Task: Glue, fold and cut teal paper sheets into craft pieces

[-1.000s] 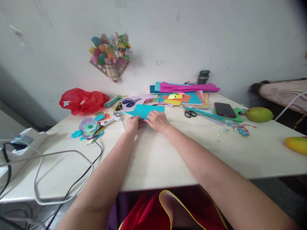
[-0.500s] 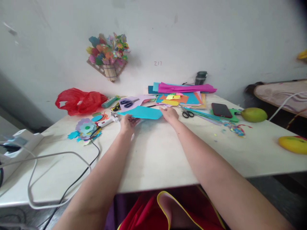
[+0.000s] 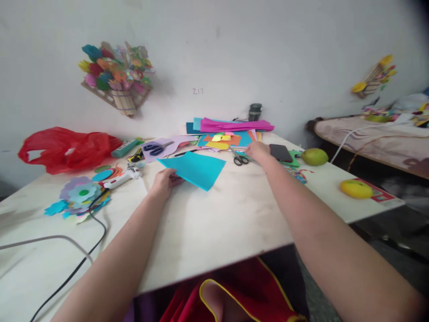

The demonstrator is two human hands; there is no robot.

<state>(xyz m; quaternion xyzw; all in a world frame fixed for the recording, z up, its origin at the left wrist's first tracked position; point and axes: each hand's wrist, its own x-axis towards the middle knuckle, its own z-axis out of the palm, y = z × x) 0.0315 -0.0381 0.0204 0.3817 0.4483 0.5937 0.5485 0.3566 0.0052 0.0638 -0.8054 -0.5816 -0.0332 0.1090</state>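
Observation:
My left hand (image 3: 165, 183) is closed on the left edge of a bright blue sheet of paper (image 3: 200, 170), which tilts above the table. My right hand (image 3: 258, 151) is apart from the paper, over the thin coloured strips at the back right. Its fingertips are mostly hidden, so I cannot tell whether it grips anything. Beside it lie black-handled scissors (image 3: 240, 159) on one side and a dark phone (image 3: 280, 153) on the other.
At left are a red plastic bag (image 3: 67, 147), a white glue gun (image 3: 122, 178) with its cord, and paper flowers (image 3: 82, 193). Dark blue scissors (image 3: 154, 148) lie near folded pink paper (image 3: 234, 125). A green mango (image 3: 315, 156) and a yellow mango (image 3: 356, 188) are on the right.
My right hand has let go of the blue paper and moved right, past the scissors. The paper now hangs from my left hand, its near corner lower. The view has turned right.

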